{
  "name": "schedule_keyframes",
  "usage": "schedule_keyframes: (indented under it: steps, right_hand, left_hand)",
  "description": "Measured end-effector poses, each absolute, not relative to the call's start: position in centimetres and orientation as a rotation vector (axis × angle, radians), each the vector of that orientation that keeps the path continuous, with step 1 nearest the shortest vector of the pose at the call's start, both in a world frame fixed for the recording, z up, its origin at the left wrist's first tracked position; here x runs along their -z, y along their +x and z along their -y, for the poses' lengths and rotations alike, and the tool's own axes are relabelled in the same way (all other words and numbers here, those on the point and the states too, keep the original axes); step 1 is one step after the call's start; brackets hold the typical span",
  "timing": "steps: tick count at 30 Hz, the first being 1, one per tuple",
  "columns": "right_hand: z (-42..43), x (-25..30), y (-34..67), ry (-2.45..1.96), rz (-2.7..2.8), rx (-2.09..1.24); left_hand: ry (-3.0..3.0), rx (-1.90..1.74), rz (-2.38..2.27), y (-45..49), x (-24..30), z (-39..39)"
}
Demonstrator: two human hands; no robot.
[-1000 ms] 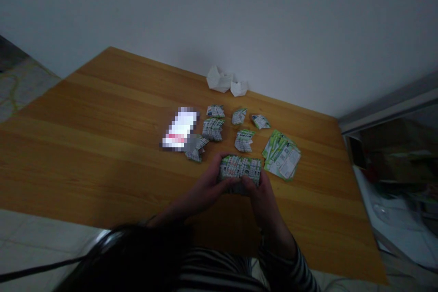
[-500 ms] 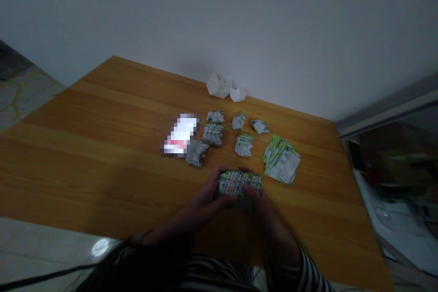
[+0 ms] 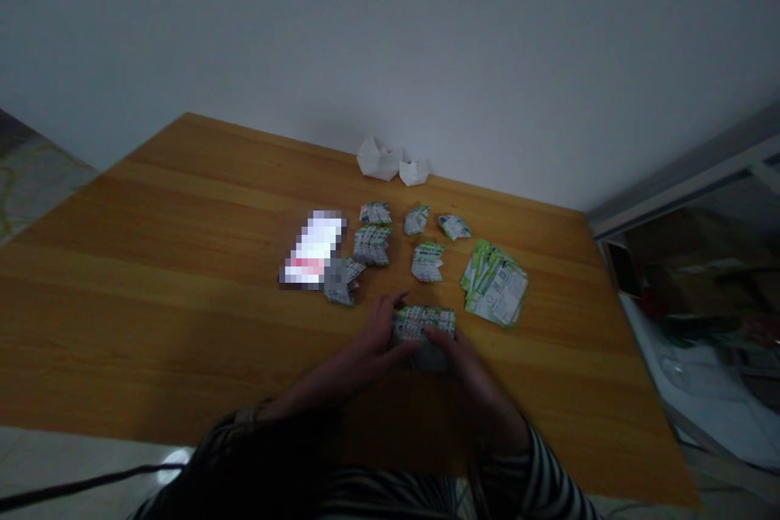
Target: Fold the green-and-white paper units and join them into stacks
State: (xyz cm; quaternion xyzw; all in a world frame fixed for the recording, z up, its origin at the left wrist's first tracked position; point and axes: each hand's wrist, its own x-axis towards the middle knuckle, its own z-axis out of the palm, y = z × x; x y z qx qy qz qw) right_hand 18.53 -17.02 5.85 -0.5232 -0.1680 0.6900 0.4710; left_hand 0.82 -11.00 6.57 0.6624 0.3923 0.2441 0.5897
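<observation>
Between my two hands, near the table's front, is a printed green-and-white paper card, folded over with a plain grey part at its lower side. My left hand grips its left end, the thumb along the lower part and a fingertip raised at the top corner. On the right end, my right hand presses its thumb on the printed face; its other fingers are hidden behind. Beyond my hands lie several folded printed paper pieces. To the right is a fanned stack of flat green-and-white cards.
A lit phone, blurred out, lies left of the folded pieces. Two white folded paper shapes stand by the wall at the back edge of the wooden table. Right of the table, a shelf holds another phone.
The view has shifted, so the things on the table sit slightly further left. My left fingers have lifted a little at the card's top corner; both hands still hold it.
</observation>
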Motion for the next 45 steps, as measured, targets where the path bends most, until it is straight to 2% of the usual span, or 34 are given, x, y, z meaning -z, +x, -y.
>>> schedule_keyframes:
  steps: [4,7,12,14,18,22,27,30,37,45]
  right_hand:
    - [17.0,-2.9,19.7,-1.483,0.59,-1.487]
    - [17.2,-1.1,20.5,-1.622,0.843,-1.252]
    - [15.8,-1.1,23.2,-1.713,1.199,-0.823]
    - [13.9,-1.7,24.4,-1.732,1.256,-0.661]
    - [8.5,-1.9,25.5,-1.714,1.309,-0.567]
    - [4.2,-0.5,24.6,-1.709,1.328,-0.689]
    - [3.7,0.6,23.2,-1.749,1.26,-0.783]
    - [5.1,-0.9,22.8,-1.711,1.187,-0.835]
    - [9.5,-6.5,21.2,-1.305,0.904,-1.393]
    - [11.3,-7.5,21.1,-1.211,0.795,-1.435]
  left_hand:
    - [1.961,-0.712,-1.383,-1.6,-6.8,7.2]
    - [2.274,-0.446,-1.599,-4.4,-7.1,4.5]
    - [2.495,-0.146,-1.534,-6.7,-6.2,2.8]
    - [2.502,-0.155,-1.521,-6.6,-5.5,2.7]
    - [2.449,-0.278,-1.478,-6.2,-4.4,2.9]
    - [2.172,-0.408,-1.28,-5.5,-2.9,4.2]
    - [1.844,-0.548,-1.282,-3.8,-1.9,6.2]
    - [1.577,-0.691,-1.198,-2.6,-2.6,6.6]
    - [1.174,-0.796,-0.924,-1.0,-5.3,6.6]
    - [1.152,-0.789,-0.85,0.2,-7.9,7.5]
